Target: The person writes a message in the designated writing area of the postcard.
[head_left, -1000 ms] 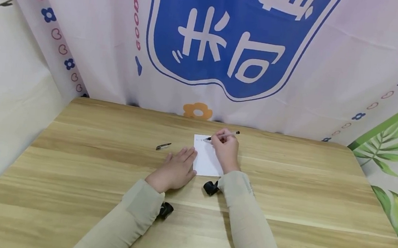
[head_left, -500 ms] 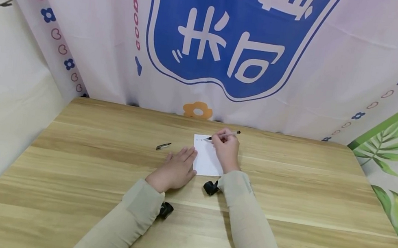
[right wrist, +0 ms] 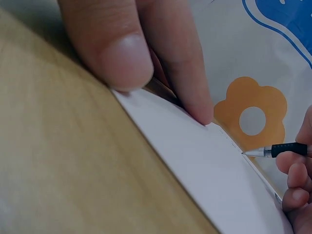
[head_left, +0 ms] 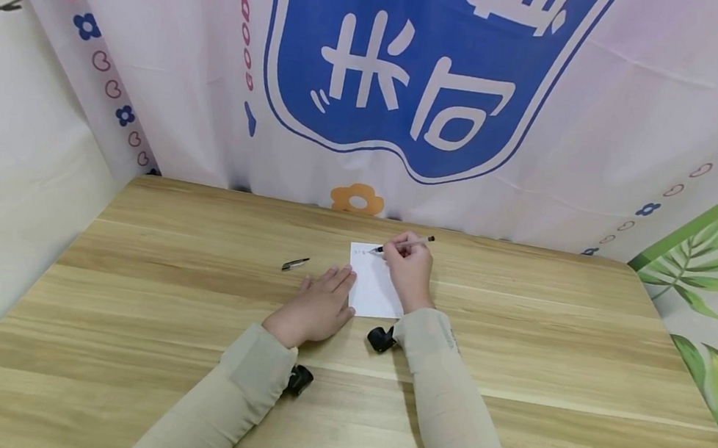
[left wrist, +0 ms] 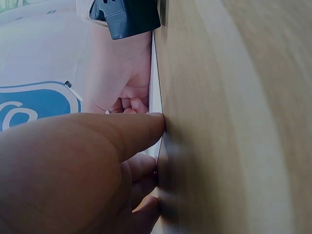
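Note:
A small white sheet of paper [head_left: 374, 292] lies on the wooden table, with a short row of small marks near its top edge. My right hand [head_left: 408, 270] pinches a pen [head_left: 422, 241], its dark grip and silver tip pointing left. In the right wrist view, the pen's tip [right wrist: 247, 153] meets the sheet by the written line. My left hand [head_left: 316, 304] lies flat, fingers extended, at the paper's left edge. Its thumb [right wrist: 124, 63] and a fingertip press on that edge. Left of the paper lies a black-and-clear pen cap [head_left: 295, 264].
The wooden table [head_left: 155, 319] spreads wide around both hands. Behind it hangs a printed curtain [head_left: 208, 88] with a blue emblem and an orange flower. A black wrist camera sits under each sleeve, the left one [head_left: 299, 380] and the right one [head_left: 380, 339].
My right hand and the pen have shifted very slightly to the right along the top line. The left hand, paper and cap stay in place.

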`<state>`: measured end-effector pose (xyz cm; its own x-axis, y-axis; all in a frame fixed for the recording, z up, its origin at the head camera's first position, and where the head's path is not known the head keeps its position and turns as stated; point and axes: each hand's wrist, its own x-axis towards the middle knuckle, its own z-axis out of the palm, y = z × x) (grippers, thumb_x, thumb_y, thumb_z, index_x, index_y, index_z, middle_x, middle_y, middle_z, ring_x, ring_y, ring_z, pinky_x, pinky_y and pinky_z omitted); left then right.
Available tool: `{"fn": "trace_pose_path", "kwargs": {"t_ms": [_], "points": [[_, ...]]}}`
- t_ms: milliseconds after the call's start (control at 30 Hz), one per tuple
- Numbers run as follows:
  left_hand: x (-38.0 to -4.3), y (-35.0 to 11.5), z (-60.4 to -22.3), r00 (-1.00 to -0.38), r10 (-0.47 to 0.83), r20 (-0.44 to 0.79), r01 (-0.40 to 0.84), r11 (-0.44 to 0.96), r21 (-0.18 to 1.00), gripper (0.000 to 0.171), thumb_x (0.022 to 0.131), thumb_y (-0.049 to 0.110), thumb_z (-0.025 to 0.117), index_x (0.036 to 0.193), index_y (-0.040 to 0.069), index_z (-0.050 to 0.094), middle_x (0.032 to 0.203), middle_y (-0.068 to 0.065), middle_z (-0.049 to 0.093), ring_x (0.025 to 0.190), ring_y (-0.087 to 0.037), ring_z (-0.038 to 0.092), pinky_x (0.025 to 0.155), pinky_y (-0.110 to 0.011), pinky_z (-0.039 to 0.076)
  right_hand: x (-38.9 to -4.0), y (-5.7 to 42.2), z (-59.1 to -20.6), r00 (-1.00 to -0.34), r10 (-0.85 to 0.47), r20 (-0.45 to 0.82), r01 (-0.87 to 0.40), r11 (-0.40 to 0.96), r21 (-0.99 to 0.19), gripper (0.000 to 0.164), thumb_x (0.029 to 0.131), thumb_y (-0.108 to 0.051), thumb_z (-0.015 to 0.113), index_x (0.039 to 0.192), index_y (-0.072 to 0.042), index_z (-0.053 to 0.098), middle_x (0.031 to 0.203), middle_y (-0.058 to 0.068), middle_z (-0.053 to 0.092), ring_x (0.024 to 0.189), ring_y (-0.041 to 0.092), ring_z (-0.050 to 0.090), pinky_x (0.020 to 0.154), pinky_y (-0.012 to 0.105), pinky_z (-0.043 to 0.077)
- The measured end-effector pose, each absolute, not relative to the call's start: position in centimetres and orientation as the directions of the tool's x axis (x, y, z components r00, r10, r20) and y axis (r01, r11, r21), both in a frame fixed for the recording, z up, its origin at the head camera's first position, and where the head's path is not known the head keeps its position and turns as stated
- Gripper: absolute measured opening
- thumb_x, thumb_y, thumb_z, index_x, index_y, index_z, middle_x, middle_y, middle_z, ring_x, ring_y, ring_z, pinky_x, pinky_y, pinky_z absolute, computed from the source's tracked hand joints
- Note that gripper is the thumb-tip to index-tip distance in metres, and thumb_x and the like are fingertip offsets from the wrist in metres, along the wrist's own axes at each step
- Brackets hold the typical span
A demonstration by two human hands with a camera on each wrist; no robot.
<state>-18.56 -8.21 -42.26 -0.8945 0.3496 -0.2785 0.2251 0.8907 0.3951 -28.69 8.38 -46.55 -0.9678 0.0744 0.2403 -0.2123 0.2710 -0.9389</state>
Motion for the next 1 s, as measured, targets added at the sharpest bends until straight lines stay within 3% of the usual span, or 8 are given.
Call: {"fn": "trace_pose_path", "kwargs": {"t_ms": [1000], "points": [[-18.57, -8.26, -42.33, -0.896, 0.352, -0.269, 0.228, 0.886, 0.403, 0.066, 0.11, 0.033, 0.044, 0.162, 0.004, 0.017, 0.17, -0.011, 0.008, 0.156, -0.031, 0.005, 0.121, -0.062, 0.008, -28.6, 8.42, -46.37, -0.977, 0.04, 0.21, -0.195, 0.24, -0.951, 0.007, 0.09, -0.007, 0.061, 0.084, -0.005, 0.064, 0.08, 0.007, 0.062, 0.066, 0.016, 0.059, 0.056, 0.022, 0.048]]}}
